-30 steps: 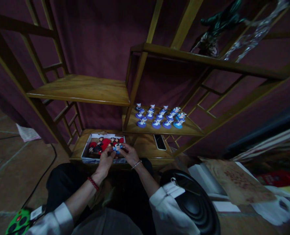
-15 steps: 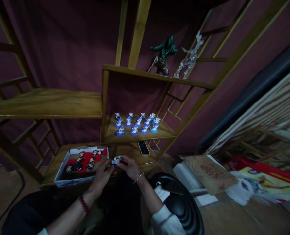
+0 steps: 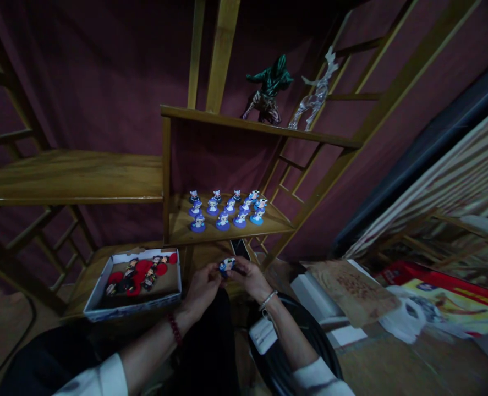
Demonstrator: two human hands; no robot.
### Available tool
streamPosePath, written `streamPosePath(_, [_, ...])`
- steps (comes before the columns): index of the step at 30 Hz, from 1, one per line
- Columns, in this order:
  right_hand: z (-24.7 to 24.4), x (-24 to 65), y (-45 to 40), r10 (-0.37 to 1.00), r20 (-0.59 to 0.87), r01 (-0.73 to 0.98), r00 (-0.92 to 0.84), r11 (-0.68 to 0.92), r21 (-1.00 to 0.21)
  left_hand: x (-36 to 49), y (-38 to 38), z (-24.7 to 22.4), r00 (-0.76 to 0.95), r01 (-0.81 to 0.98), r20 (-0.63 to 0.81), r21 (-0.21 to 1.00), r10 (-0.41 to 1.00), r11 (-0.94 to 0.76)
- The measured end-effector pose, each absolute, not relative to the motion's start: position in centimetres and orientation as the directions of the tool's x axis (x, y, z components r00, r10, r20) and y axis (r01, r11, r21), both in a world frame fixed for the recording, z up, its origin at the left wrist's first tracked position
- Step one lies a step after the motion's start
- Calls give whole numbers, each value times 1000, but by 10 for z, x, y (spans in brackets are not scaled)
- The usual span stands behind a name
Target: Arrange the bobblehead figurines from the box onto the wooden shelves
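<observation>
Between my two hands, just in front of the lower shelf, is a small blue-and-white figurine [image 3: 228, 266]. My left hand [image 3: 204, 283] grips it from the left, fingers curled. From the other side my right hand [image 3: 248, 275] has its fingers closed on it too; its finer details are too small to make out. Beyond, rows of similar small figurines [image 3: 223, 221] with purple, blue and dark bases stand upright on the middle shelf [image 3: 181, 234]. To the left of my hands, a shallow white box [image 3: 132, 313] holds several dark figurines with red bases [image 3: 148, 279].
A phone [image 3: 240, 249] lies on the lower shelf behind my right hand. Two larger statues, one green [image 3: 274, 82] and one clear [image 3: 316, 96], stand on the upper shelf. A black round stool [image 3: 305, 330] is beside my right arm; cardboard [image 3: 355, 291] and a plastic bag [image 3: 404, 316] lie farther right.
Both hands have moved right with the figurine, away from the white box and in front of the phone. The view has shifted slightly.
</observation>
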State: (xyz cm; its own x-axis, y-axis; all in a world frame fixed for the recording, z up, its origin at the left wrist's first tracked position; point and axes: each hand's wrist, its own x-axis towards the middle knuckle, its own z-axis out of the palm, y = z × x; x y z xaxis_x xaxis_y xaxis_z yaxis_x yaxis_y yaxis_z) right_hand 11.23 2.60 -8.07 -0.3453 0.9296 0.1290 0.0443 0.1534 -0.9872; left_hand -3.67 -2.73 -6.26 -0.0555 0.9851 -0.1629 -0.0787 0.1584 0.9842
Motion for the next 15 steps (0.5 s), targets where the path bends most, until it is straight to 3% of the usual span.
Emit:
streamPosePath(4, [-73, 117, 27, 935, 124, 54, -333, 150, -987, -30, -20, -57, -84, -4, -153, 988, 985, 153])
streamPosePath(15, [-41, 159, 35, 966, 133, 163, -223, 172, -972, 13, 3, -36, -16, -62, -16, 998, 1000, 15])
